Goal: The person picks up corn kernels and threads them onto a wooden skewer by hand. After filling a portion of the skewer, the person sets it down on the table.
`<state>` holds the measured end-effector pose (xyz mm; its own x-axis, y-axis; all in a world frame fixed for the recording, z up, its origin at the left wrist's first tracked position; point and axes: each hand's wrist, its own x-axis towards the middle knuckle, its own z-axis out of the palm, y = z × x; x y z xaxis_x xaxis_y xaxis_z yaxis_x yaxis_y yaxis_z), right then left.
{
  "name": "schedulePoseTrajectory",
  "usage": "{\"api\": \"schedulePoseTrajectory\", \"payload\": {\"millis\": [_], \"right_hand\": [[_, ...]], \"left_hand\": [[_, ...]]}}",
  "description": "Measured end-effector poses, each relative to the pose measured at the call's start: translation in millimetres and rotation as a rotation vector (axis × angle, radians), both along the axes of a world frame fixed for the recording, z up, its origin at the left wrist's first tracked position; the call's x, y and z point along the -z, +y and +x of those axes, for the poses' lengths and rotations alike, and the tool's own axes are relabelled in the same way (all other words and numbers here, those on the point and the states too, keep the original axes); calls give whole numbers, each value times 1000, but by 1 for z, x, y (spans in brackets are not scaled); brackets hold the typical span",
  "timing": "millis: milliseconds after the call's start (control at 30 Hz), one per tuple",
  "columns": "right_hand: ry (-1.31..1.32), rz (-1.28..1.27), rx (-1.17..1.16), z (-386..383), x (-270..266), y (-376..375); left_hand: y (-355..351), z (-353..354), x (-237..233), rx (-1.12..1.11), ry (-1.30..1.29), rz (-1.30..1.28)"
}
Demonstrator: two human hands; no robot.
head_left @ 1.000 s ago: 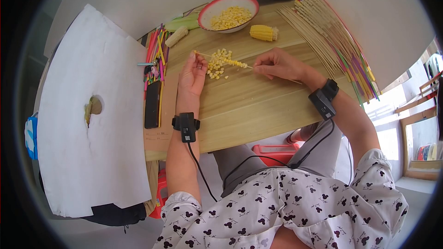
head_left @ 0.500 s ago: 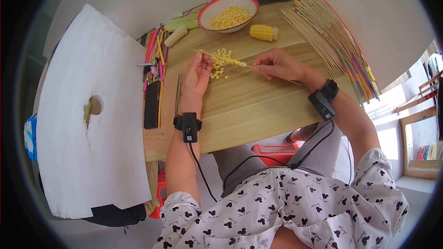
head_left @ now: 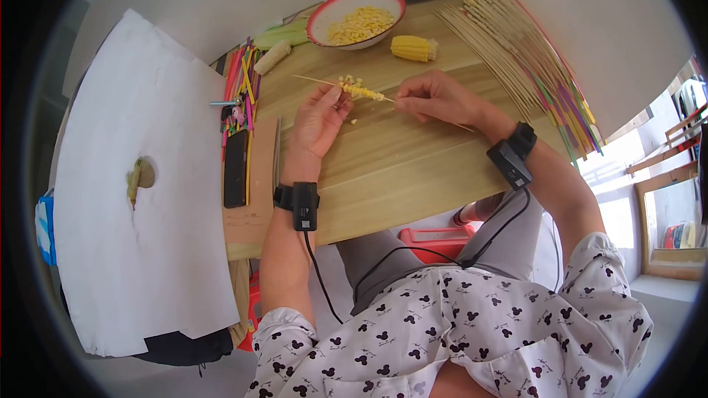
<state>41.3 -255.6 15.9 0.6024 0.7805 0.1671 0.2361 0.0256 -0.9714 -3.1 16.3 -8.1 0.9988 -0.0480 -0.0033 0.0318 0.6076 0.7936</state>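
A thin bamboo skewer (head_left: 310,79) with a row of yellow corn kernels (head_left: 362,91) threaded on it slants across in front of me. My left hand (head_left: 321,119) pinches it at the left end of the row, and a bare pointed length sticks out past the fingers. On the other side, my right hand (head_left: 438,100) has thumb and fingers closed on the skewer, whose tail shows beyond the hand. A few loose kernels (head_left: 354,122) lie on the table below and behind the row; others are hidden by it.
A red-rimmed bowl (head_left: 320,32) of kernels stands at the back, beside a partly stripped corn cob (head_left: 411,48). A bare cob (head_left: 273,57), colored sticks (head_left: 247,77) and a phone (head_left: 235,169) lie left. Many skewers (head_left: 509,44) lie right on the wooden table (head_left: 383,177).
My left fingers have shifted rightward along the skewer, up against the kernels, so more bare stick shows on the left. My right hand still grips its side. The whole view has shifted slightly.
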Motion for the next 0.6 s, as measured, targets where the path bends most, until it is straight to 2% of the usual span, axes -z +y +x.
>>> {"api": "schedulePoseTrajectory", "payload": {"millis": [367,567,600], "right_hand": [[-20,-25,-26,2,1,-1],[-11,-9,16,-2,-4,0],[-14,7,43,1,-1,0]], "left_hand": [[-6,-3,-4,17,2,76],[-8,-7,-19,-114,-27,294],[-7,-9,-22,-156,-79,443]]}}
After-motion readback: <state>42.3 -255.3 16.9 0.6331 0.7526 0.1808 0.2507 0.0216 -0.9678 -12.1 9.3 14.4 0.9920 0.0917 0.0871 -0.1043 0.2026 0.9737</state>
